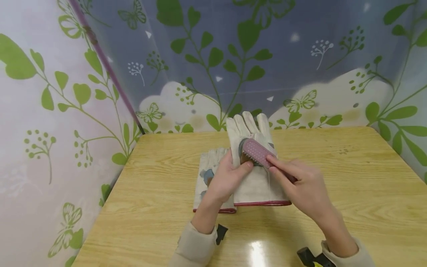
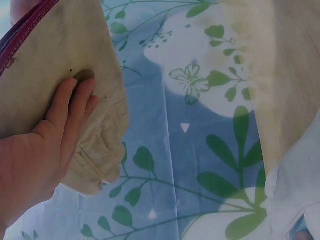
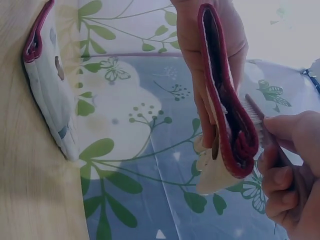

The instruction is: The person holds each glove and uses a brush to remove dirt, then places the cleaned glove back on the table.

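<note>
A pale canvas work glove with a red-edged cuff is held up off the table, fingers pointing away. My left hand grips it from the left, thumb on the front and fingers spread across its back. In my right hand is a pink brush with a dotted back. Its pale bristles face the glove's front, right at the dark-edged patch near the left thumb. The right wrist view looks into the open cuff.
A second glove with blue and brown patches lies on the wood-grain table, partly behind the left hand. Leaf-printed curtains stand around the far and left edges. Dark straps or mounts sit by the wrists.
</note>
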`<state>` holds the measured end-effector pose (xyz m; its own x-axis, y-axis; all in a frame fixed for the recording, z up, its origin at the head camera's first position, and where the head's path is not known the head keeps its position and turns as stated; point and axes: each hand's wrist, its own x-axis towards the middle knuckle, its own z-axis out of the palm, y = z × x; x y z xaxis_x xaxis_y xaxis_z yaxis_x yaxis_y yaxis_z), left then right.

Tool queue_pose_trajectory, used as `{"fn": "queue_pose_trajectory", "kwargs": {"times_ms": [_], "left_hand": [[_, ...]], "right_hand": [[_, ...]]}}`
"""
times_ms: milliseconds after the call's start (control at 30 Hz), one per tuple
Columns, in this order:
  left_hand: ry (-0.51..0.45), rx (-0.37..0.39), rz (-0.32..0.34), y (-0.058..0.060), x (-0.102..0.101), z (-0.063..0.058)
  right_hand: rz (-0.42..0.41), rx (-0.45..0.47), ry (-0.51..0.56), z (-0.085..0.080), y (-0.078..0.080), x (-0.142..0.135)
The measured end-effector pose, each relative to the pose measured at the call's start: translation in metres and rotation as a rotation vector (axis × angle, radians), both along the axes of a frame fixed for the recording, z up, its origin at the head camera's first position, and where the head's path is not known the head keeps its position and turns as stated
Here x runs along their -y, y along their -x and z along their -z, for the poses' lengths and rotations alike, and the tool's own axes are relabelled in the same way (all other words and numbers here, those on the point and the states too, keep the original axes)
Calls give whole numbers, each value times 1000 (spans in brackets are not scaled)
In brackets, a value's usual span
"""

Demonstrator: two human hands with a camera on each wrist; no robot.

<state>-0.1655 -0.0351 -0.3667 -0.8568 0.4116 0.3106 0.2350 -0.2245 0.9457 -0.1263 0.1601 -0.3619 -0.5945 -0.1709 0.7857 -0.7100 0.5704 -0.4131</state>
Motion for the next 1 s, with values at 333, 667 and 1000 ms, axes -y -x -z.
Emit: {"fn": "queue_pose_trajectory", "kwargs": {"times_ms": [333,667,1000], "left_hand": [[123,-41,-25,-3,-7,1],[149,17,-82,-5,-10,1],[79,2,-121,-3,-6,-3]], "right_hand": [[317,-161,-63,13,10,6],[155,1,86,9,10,-2],[36,-73,-64,9,5,8]]}}
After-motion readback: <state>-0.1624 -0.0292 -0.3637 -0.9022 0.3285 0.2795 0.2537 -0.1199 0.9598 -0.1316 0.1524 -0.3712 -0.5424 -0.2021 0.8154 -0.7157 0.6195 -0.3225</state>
